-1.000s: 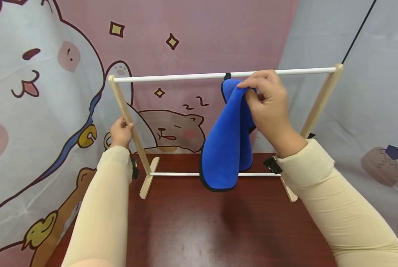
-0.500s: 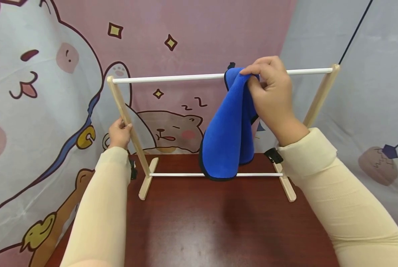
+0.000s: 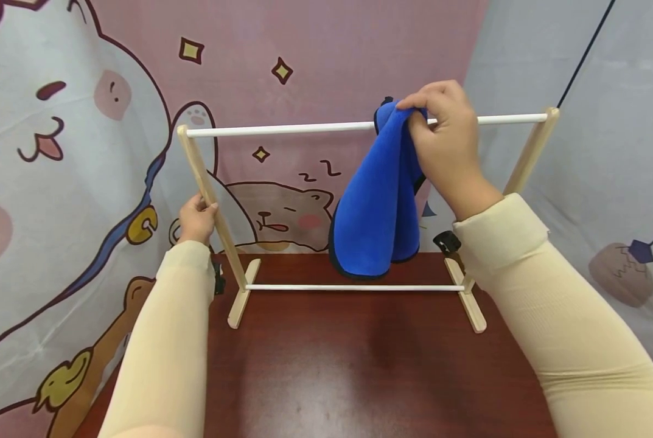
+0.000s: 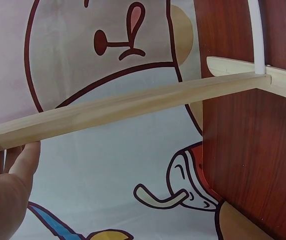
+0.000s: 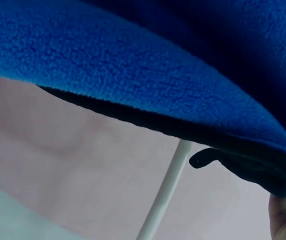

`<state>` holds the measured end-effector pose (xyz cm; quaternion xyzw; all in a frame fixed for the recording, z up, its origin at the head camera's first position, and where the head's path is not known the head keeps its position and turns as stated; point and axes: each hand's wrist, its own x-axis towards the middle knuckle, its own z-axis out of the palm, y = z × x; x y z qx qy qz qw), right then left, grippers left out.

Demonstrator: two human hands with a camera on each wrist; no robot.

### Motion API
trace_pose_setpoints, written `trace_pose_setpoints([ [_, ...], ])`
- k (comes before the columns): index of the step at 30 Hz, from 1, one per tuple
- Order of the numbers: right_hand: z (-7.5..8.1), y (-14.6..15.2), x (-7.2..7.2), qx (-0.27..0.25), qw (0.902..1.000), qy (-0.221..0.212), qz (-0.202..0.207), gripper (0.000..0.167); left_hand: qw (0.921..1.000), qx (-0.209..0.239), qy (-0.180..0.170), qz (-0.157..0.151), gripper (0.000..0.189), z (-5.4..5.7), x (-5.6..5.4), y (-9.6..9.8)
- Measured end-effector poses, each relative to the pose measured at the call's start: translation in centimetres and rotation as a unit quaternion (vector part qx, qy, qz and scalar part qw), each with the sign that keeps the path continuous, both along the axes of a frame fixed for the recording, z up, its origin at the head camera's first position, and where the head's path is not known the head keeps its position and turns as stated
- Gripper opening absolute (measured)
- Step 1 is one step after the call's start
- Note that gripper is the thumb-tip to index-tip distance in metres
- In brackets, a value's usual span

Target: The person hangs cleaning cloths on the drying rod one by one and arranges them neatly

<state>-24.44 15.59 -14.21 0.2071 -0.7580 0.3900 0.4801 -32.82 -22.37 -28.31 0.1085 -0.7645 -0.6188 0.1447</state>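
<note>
My right hand [image 3: 445,143] pinches a blue fleece cloth [image 3: 366,213] with black edging by its upper part, thumb below and fingers above. The cloth hangs folded in front of the white top rod [image 3: 282,129] of a wooden rack, its pinched top a little higher than the rod. A small black loop [image 5: 203,158] sticks out from the cloth's edge in the right wrist view, close to the rod. On the other side, my left hand [image 3: 197,220] grips the rack's left wooden post [image 4: 122,108] partway up, fingertips against the wood.
The rack's feet [image 3: 240,307] stand on a dark red-brown table [image 3: 326,365], joined by a white lower rod [image 3: 304,287]. A printed cartoon curtain [image 3: 359,48] hangs close behind the rack and along the left side. Black wrist straps [image 3: 448,242] show under the sleeves.
My right hand has risen with the blue cloth, from about the top rod's height to above it. The cloth's lower edge now hangs above the lower rod. My left hand keeps its place.
</note>
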Motion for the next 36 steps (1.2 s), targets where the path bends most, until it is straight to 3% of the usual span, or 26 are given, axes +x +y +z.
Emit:
trace_pose_setpoints([
  [7, 0.4, 0.0, -1.1, -0.005, 0.9981, -0.056, -0.026, 0.025, 1.0, 0.005, -0.003, -0.005, 0.052, -0.1, 0.2, 0.0],
  [17, 0.9, 0.3, -2.5, 0.0, 0.9937, -0.101, -0.049, 0.027, 0.9998, -0.018, -0.003, -0.004, 0.054, 0.2, 0.3, 0.2],
  [22, 1.6, 0.3, -3.2, 0.003, 0.9922, -0.11, -0.059, 0.028, 0.9997, -0.017, 0.006, 0.018, 0.06, 0.1, 0.7, 0.0],
  [32, 2.0, 0.3, -4.2, -0.015, 0.9907, -0.116, -0.069, 0.029, 0.9942, -0.031, 0.062, 0.082, 0.056, -1.2, 2.6, -0.2],
  [36, 1.9, 0.4, -4.4, -0.018, 0.9904, -0.119, -0.069, 0.029, 0.9908, -0.028, 0.102, 0.085, 0.051, -1.9, 3.4, 0.7],
])
